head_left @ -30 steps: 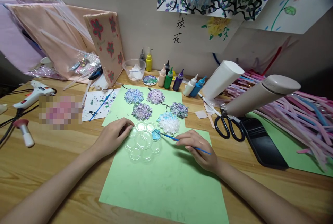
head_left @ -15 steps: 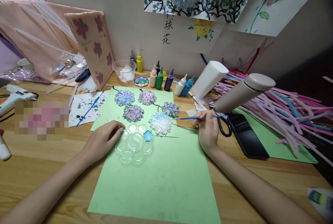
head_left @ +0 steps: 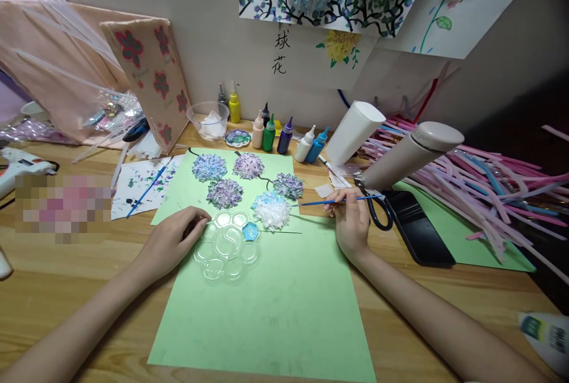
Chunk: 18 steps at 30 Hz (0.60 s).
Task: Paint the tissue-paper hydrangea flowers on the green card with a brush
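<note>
My right hand is closed round a thin blue paintbrush, held nearly level. Its tip points left and reaches the right edge of a fluffy flower, white below and light blue at the top. My left hand has its fingers curled together at the upper left rim of a clear plastic paint palette. One well of the palette holds light blue paint. Several blue and purple fluffy flowers lie behind it on green paper.
Paint bottles and a plastic bowl stand along the wall. Scissors, a black phone and a tilted tumbler are at the right, before many pipe cleaners. A second brush rests on paint-spotted paper.
The whole view has shifted slightly, so things appear a little further left. The brush tip has come to the flower's right edge; my left hand stays at the palette.
</note>
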### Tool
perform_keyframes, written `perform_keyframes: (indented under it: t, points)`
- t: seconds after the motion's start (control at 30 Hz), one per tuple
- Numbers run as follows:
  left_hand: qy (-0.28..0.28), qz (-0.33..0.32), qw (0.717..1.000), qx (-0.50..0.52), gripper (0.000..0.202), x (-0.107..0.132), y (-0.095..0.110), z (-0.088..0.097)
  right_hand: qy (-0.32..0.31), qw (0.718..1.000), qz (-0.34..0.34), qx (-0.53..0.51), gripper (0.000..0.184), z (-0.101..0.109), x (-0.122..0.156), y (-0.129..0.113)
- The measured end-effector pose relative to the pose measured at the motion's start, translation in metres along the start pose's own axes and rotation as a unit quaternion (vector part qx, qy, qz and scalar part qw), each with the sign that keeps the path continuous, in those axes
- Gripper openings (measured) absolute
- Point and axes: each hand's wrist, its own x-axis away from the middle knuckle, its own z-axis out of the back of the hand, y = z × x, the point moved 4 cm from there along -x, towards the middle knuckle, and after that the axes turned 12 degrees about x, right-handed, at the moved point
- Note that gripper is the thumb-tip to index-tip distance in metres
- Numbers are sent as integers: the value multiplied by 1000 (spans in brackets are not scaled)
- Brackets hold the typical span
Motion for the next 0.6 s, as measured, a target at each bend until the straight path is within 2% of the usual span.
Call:
perform_keyframes:
  t: [0.13, 0.4, 0.6]
  points:
    - [-1, -3, 1000, -2, 34, -1, -1, -1, -24, 999, 5, 29, 30, -3, 1, -1]
    - [-4, -1, 1000, -3, 33, -1, -2, -1, 3, 999, 39, 20, 30, 0, 2, -8]
    - [-3, 0, 1000, -1, 34, -1, 0, -1, -5, 996, 73, 46, 31, -1, 6, -12]
